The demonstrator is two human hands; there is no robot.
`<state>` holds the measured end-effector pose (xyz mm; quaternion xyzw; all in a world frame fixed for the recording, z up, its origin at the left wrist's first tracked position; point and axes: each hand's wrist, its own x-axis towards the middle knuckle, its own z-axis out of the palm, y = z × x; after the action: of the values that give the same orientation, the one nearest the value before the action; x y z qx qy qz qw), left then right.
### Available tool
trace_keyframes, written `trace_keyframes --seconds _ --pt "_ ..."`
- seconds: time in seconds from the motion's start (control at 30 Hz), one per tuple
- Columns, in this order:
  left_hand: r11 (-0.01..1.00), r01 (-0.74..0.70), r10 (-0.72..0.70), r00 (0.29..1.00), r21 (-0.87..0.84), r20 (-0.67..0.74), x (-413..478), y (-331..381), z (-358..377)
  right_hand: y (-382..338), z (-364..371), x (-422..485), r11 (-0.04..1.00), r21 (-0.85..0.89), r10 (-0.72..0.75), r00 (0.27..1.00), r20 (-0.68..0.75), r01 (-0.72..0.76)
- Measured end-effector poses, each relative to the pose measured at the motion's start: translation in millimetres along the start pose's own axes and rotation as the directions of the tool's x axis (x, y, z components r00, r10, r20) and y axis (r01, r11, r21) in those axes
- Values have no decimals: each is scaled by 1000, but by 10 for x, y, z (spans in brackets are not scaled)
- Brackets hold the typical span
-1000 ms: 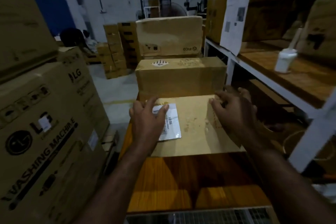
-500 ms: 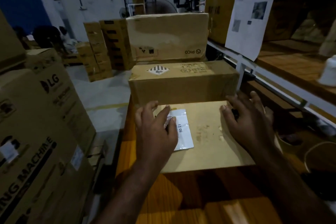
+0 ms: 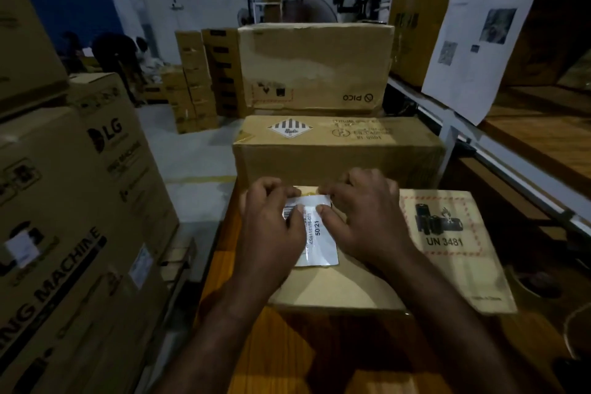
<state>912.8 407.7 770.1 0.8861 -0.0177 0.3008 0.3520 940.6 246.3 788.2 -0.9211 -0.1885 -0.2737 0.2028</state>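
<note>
A low cardboard box (image 3: 345,285) lies on a wooden table (image 3: 287,349) in front of me. On its top sits a white label (image 3: 323,243) printed with a barcode and "50/21". My left hand (image 3: 271,233) lies over the label's left side, its fingers curled at the label's top edge. My right hand (image 3: 367,217) is on the label's right side, its thumb pressing the label and its fingers curled at the top edge. The box's right face carries a "UN 3481" battery mark (image 3: 443,227).
Behind the low box a longer carton with a hazard diamond (image 3: 339,150) carries a PICO carton (image 3: 316,67). LG washing machine cartons (image 3: 73,201) stand left. A white shelf rack (image 3: 479,144) with a hanging paper sheet (image 3: 486,29) runs along the right. People crouch far left by stacked boxes.
My right hand has moved left from the box's right edge onto the label. Both hands' fingers have curled at the label's top edge. The view has come closer to the box.
</note>
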Motion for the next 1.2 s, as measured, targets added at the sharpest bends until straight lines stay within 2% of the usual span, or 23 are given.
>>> trace_keyframes --seconds 0.1,0.23,0.43,0.63,0.83,0.93,1.1,1.2 --pt "998 41 -43 997 -37 -58 41 -23 7 40 29 20 999 -4 -44 999 30 44" --pt "999 39 -38 998 15 -43 65 -42 24 65 59 82 995 52 -85 994 70 81" --pt "998 21 -19 999 52 -31 110 -27 58 66 64 92 983 142 -124 992 27 119" --pt "998 9 -9 1000 61 -3 115 -12 66 61 70 108 967 252 -29 1000 3 28" --pt "999 -32 32 999 21 -17 121 13 47 22 151 185 995 82 -68 996 58 63" --pt "999 -29 29 1000 21 -12 127 35 23 26 158 177 994 94 -65 997 43 61" --pt "996 14 -12 1000 -89 20 127 76 -17 45 128 159 985 157 -79 997 19 75" --pt "1000 -8 9 994 -6 105 207 11 6 60 113 172 974 214 -83 996 28 75"
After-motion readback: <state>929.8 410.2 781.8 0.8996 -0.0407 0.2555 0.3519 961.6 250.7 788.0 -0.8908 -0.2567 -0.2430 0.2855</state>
